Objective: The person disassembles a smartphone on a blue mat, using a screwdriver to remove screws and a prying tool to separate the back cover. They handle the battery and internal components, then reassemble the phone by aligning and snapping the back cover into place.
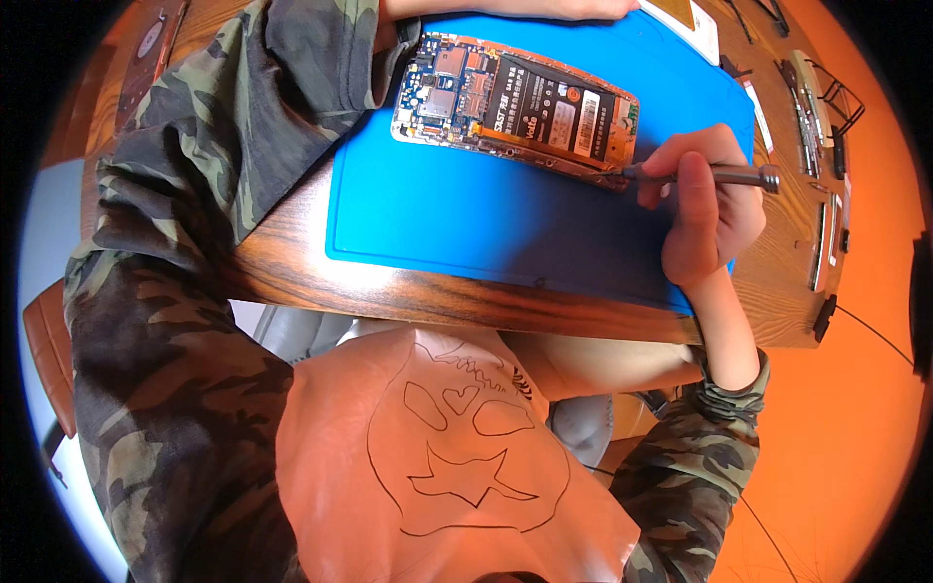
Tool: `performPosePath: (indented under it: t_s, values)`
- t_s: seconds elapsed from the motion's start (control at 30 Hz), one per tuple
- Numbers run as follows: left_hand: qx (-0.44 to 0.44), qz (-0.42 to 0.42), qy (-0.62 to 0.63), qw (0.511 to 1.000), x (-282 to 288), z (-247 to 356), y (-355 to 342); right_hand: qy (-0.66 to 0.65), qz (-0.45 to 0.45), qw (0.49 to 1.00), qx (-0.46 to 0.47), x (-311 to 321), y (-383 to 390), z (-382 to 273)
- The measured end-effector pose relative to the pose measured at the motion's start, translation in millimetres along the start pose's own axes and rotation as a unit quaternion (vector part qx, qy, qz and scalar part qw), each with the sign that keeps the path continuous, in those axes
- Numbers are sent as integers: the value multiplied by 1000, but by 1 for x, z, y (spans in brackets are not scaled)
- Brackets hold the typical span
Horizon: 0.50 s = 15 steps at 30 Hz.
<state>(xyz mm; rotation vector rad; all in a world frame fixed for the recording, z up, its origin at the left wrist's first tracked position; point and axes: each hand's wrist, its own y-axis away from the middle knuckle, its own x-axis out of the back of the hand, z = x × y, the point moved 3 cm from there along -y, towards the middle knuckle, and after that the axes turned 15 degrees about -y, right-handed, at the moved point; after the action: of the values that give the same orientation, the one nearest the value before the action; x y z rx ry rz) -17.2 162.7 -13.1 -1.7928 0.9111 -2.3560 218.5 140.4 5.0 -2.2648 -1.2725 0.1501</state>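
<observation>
An opened smartphone (559, 107) lies on a blue work mat (466, 219), its back cover off. A black battery fills its middle, with a blue circuit board at its left end. My right hand (714, 189) is closed round a slim metal screwdriver (743, 176), held almost level. The driver's tip meets the phone's near right corner; whether it sits in a screw is too small to tell. My left hand (573, 8) lies beyond the phone's far edge, mostly cut off by the top of the picture, so its fingers are hidden.
The mat rests on a wooden table (447, 306) whose near edge runs in front of my body. Pens and slim tools (807, 126) lie along the right side, beside black wire-like frames (844, 107). A white card-like item (695, 29) overlaps the mat's far right corner.
</observation>
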Motion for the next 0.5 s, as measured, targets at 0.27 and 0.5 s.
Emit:
performPosePath:
  t_s: [0.27, 0.5]
  values:
    - [-3, -60, 244, 968, 58, 59, -21, 27, -33, 998, -38, 3, -3, 3]
    - [-35, -80, 180, 980, 81, 115, 1, 47, -64, 997, -18, 3, -7, -3]
